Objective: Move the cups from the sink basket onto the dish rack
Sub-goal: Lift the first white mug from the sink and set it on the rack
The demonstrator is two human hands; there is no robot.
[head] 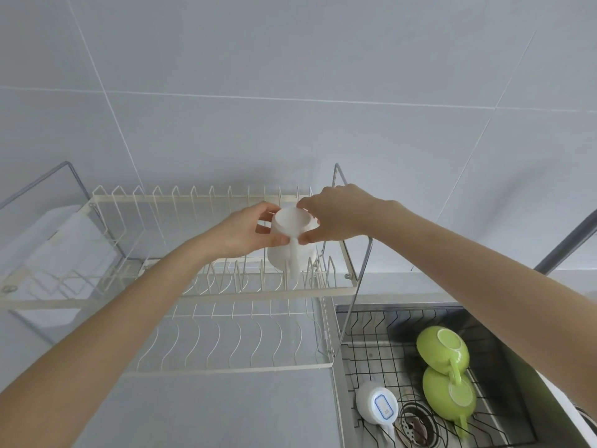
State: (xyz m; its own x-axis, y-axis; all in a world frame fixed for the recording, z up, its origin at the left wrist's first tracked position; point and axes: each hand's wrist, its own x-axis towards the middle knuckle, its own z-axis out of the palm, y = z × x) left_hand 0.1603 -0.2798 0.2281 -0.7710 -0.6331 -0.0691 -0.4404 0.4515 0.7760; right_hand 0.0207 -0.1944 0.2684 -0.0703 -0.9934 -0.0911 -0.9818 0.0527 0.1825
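Holding a white cup point(292, 240) upside down over the upper tier of the cream wire dish rack point(226, 294), I have both hands on it. My left hand point(245, 231) grips its left side, fingers curled round the wall and thumb pressed near the handle. My right hand point(336, 215) pinches the upturned base from the right, thumb and fingertips closed on the rim of the foot. The cup's mouth sits down among the rack's right-hand prongs, though I cannot tell whether it rests on the wire.

Down at lower right, the black wire sink basket point(371, 347) carries two green cups point(442, 349) point(449, 394), both inverted and touching, and another white cup point(376, 404) with a blue label lying nearer the drain point(416, 420).
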